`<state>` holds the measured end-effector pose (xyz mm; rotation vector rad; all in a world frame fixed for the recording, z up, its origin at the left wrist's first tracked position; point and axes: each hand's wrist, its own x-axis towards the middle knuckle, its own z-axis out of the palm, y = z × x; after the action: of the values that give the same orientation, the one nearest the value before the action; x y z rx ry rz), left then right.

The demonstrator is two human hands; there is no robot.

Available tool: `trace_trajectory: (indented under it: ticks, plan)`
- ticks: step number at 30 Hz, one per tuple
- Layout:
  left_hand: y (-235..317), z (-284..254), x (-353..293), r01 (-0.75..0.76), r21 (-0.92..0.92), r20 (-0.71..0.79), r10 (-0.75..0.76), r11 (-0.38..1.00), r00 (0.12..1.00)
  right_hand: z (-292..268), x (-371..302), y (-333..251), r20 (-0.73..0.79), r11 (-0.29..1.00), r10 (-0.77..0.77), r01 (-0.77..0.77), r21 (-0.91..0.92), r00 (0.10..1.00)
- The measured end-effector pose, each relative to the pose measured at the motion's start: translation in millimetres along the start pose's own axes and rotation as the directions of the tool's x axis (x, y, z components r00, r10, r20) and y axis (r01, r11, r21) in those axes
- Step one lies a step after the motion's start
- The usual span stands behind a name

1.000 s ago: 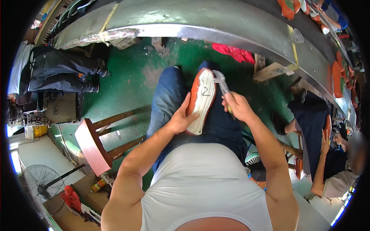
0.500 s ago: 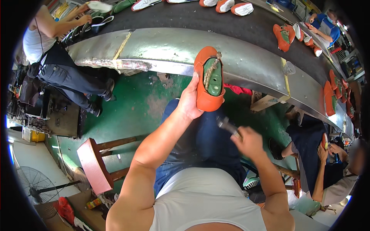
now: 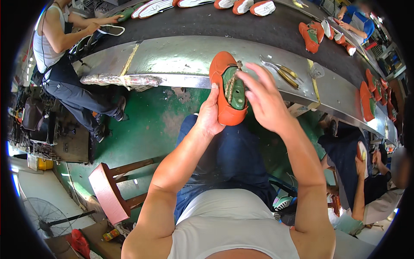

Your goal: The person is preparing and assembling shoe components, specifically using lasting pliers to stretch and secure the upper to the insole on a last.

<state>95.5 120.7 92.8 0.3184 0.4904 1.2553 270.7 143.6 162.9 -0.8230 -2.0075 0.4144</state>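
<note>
An orange shoe [image 3: 230,116] stands toe up over my lap, with a green shoe last [image 3: 236,97] inside its opening. Along the last runs a knotted, twisted cord [image 3: 230,80]. My left hand [image 3: 210,113] grips the shoe by its left side and heel end, the thumb along the edge. On the right, my right hand [image 3: 266,97] reaches up beside the cord's upper end with its fingers apart and nothing held. Whether its fingertips touch the cord or last, I cannot tell. Pliers [image 3: 284,74] with yellowish handles lie on the metal ledge beyond that hand.
A metal ledge [image 3: 181,56] borders a dark conveyor belt [image 3: 189,23] carrying more orange shoes [image 3: 311,36]. A clear cup [image 3: 317,70] stands on the ledge. A wooden stool [image 3: 108,192] is at lower left. Co-workers are at upper left, upper right and lower right.
My right hand has let go of the metal tool it held and moved up beside the shoe; pliers now lie on the ledge. The shoe stays in my left hand, slightly further left.
</note>
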Motion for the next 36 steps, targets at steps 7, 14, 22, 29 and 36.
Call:
trace_trajectory:
  ticks: [7,14,22,29,36]
  plan:
    - [-1,-8,-8,-0.015,0.036,-0.017,0.015,0.999,1.000,20,46,27,0.311,0.929,0.155,-0.246,0.278,0.938]
    - [6,-10,7,0.025,-0.042,0.132,-0.019,0.999,0.991,24,18,45,0.147,0.782,0.323,-0.351,0.515,0.935]
    - [23,6,44,0.059,-0.183,0.002,-0.060,0.981,0.998,32,3,45,0.295,0.976,0.064,-0.122,0.183,0.953]
    - [32,13,71,0.061,-0.085,-0.003,-0.062,0.995,0.998,56,20,53,0.094,0.954,0.146,-0.165,0.248,0.985]
    - [43,13,112,0.053,-0.025,0.020,-0.052,0.998,0.998,49,55,82,0.169,0.909,0.242,-0.284,0.303,0.955]
